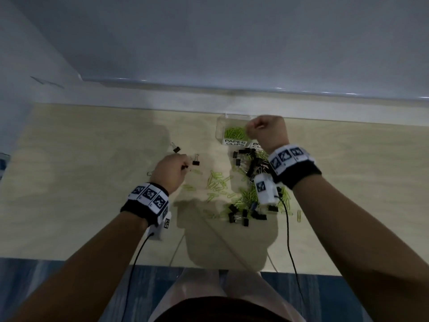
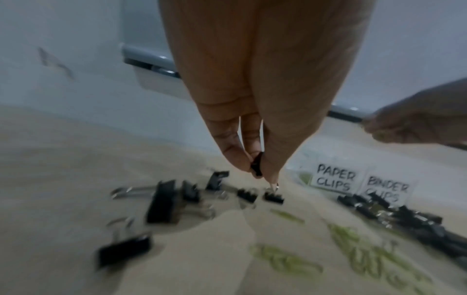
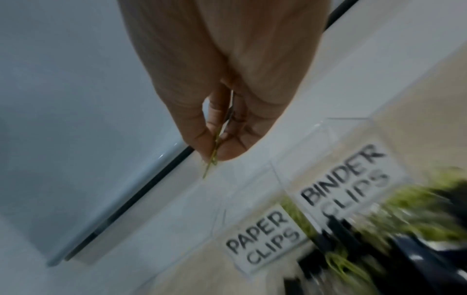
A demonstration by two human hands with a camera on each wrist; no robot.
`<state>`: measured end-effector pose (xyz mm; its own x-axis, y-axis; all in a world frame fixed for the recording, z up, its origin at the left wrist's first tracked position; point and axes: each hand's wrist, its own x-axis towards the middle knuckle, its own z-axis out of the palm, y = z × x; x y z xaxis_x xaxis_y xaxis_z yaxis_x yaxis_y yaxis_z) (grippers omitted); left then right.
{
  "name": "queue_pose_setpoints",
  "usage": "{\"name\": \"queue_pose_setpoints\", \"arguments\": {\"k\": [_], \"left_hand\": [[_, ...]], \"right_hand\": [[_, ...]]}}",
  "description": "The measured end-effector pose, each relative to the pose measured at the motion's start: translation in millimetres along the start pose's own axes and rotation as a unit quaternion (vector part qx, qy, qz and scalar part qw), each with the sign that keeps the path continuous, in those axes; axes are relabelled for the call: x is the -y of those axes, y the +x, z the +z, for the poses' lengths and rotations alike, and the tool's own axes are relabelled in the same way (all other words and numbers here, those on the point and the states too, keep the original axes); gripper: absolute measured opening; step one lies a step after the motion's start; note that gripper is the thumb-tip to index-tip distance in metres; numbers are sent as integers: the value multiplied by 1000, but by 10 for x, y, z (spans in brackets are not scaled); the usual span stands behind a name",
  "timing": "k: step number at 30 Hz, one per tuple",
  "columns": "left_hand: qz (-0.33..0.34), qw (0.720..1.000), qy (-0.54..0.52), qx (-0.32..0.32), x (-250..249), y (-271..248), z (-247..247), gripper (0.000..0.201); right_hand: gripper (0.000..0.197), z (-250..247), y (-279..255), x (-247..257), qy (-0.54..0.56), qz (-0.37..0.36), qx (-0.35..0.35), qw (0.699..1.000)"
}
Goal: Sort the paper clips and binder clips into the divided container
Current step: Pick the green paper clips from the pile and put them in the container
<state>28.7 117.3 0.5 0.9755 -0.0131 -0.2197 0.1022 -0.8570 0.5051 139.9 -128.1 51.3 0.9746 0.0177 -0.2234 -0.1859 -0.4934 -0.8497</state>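
Observation:
A clear divided container (image 1: 220, 126) stands at the table's far edge, labelled PAPER CLIPS (image 1: 235, 142) and BINDER CLIPS (image 3: 346, 177). Green paper clips (image 1: 235, 133) lie in its left compartment. My right hand (image 1: 264, 130) hovers over the container and pinches a green paper clip (image 3: 213, 157). My left hand (image 1: 173, 169) is low over the table's left part and pinches a black binder clip (image 2: 257, 165). A mixed pile of black binder clips (image 1: 246, 159) and green paper clips (image 1: 217, 182) spreads in front of the container.
Loose binder clips (image 1: 176, 148) (image 1: 195, 161) lie just beyond my left hand. More black clips (image 1: 239, 216) sit at the pile's near side. A white wall ledge (image 1: 255, 89) runs behind the table. Cables (image 1: 289, 231) trail from both wrists over the near table edge.

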Motion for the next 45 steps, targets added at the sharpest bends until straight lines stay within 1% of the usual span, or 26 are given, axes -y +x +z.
{"name": "queue_pose_setpoints", "arguments": {"k": [2,4,6,7,9,10,12,13,15,17,18,20,22,24,25,27,28,30,32,33,36,37,39,41,43,45], "left_hand": [[-18,1000,6,1,100,-67,77,14],[-25,999,36,-8,148,-165,168,21],[-18,998,51,-25,154,-282,244,28],[-7,999,44,-27,142,-337,271,31],[17,999,27,6,93,-394,325,40],[19,999,28,33,66,-392,353,45],[4,996,49,77,-9,-321,394,51],[-6,994,62,87,-35,-278,409,53],[-16,992,90,91,-73,-219,433,54],[-10,990,110,85,-71,-223,463,55],[-1,990,113,84,-73,-257,487,55],[31,991,103,85,-89,-351,550,58],[62,991,75,96,-112,-496,633,71],[97,990,38,92,-129,-634,723,86],[106,991,24,81,-138,-671,772,84],[87,994,-14,62,-193,-677,828,67],[63,996,-43,55,-241,-661,828,57],[16,994,-84,61,-350,-596,809,51],[8,994,-72,81,-419,-495,778,51],[12,994,-55,96,-441,-436,757,46],[24,992,-26,119,-474,-242,728,14],[29,993,-20,116,-492,-197,717,10],[36,994,-5,101,-524,-141,710,13],[42,995,3,93,-546,-100,694,15],[45,994,1,99,-561,-56,671,15],[37,994,-24,100,-563,-3,640,11]], "right_hand": [[8,64,190,73,-36,-15,-10,999],[10,116,310,72,-102,-25,9,994],[16,158,304,17,-202,-50,36,977],[17,183,245,-19,-240,-77,43,967],[15,266,65,-118,-270,-149,58,949],[16,331,-39,-177,-273,-175,81,942],[21,468,-232,-276,-282,-187,148,929],[25,544,-316,-313,-301,-189,186,916],[37,681,-446,-374,-359,-204,257,874],[47,788,-556,-424,-409,-242,296,829],[50,812,-596,-453,-425,-257,301,814],[56,804,-652,-525,-444,-269,305,798],[64,754,-695,-610,-442,-281,315,792],[63,689,-737,-680,-414,-284,316,805],[58,665,-759,-701,-399,-277,311,817],[45,643,-784,-745,-379,-259,292,839],[38,648,-790,-758,-374,-253,282,847],[27,653,-794,-777,-370,-247,271,853],[23,640,-791,-794,-366,-243,265,858],[23,616,-790,-788,-363,-241,260,862],[21,504,-760,-773,-335,-234,237,882],[18,457,-752,-752,-327,-229,229,888],[11,379,-716,-750,-311,-209,224,900],[8,328,-661,-790,-285,-174,210,919],[10,294,-600,-832,-261,-130,185,938],[10,260,-560,-824,-226,-74,165,957]]}}
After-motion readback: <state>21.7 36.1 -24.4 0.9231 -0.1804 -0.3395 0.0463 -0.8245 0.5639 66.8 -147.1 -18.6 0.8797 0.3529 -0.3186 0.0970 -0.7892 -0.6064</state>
